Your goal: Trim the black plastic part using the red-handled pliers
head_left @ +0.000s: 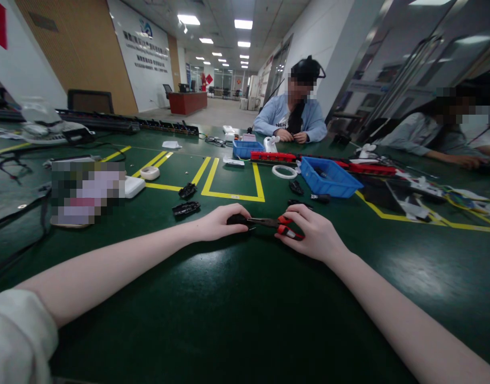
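Observation:
Between thumb and fingers, my left hand (219, 222) grips a small black plastic part (237, 219). My right hand (313, 232) is closed around the red handles of needle-nose pliers (265, 221). The jaws point left and meet the right end of the black part; whether they clamp it I cannot tell. A thin bit sticks out just below the jaw tips. Beyond my left hand lie two black plastic pieces, a nearer one (186, 209) and a farther one (188, 190). Another black piece (296, 187) rests beyond my right hand.
A blue bin (329, 178) with dark parts stands beyond my right hand, near a white ring (285, 171). Yellow tape (232, 197) marks the green table. A white box (133, 187) lies left. A co-worker (293, 106) sits opposite; others sit at the right.

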`<state>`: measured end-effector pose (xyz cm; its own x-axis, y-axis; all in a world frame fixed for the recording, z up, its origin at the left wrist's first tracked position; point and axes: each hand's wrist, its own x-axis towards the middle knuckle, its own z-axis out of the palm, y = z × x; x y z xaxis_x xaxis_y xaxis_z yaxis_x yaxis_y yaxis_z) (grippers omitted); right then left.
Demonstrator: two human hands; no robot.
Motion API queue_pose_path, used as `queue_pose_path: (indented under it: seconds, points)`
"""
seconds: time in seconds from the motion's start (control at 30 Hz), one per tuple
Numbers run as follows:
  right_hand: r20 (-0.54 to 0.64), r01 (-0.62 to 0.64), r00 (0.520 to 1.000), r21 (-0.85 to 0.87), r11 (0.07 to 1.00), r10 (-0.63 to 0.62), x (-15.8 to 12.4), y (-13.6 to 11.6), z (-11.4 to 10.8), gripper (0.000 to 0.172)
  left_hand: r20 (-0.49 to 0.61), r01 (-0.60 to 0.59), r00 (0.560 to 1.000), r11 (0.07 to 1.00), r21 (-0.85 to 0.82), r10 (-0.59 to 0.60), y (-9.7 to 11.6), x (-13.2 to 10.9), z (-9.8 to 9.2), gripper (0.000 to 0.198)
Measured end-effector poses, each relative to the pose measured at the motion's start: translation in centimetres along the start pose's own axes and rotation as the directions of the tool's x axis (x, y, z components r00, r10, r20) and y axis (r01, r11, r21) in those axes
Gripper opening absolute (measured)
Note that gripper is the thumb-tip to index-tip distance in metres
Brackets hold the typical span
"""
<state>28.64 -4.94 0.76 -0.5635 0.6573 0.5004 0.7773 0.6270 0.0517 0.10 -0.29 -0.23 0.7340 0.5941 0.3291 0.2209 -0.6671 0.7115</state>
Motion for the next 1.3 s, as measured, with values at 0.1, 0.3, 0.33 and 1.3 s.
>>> queue_pose_path:
  seconds: [0.1, 0.3, 0.33, 1.3]
  points:
    - [-0.012, 0.018, 1.000, -0.026, 0.999, -0.018, -0.06, 0.17, 0.18, 0.034, -0.015, -0.017, 1.000, 1.000, 0.006, 0.017, -0.02, 0.01, 0.03, 0.021]
    - [-0.016, 0.022, 1.000, -0.040, 0.999, -0.023, -0.17, 0.19, 0.44, 0.028, -0.015, -0.006, 1.000, 1.000, 0.019, 0.006, 0.03, 0.00, 0.01, 0.020]
    - [-0.012, 0.021, 1.000, -0.035, 0.999, -0.021, -0.17, 0.17, 0.45, 0.027, -0.012, -0.004, 1.000, 1.000, 0.021, 0.004, 0.06, -0.01, -0.01, 0.020]
    - [-0.013, 0.022, 1.000, -0.022, 1.000, -0.022, -0.20, 0.19, 0.59, 0.028, -0.010, 0.035, 0.999, 0.998, 0.053, -0.035, 0.03, -0.06, 0.09, 0.023]
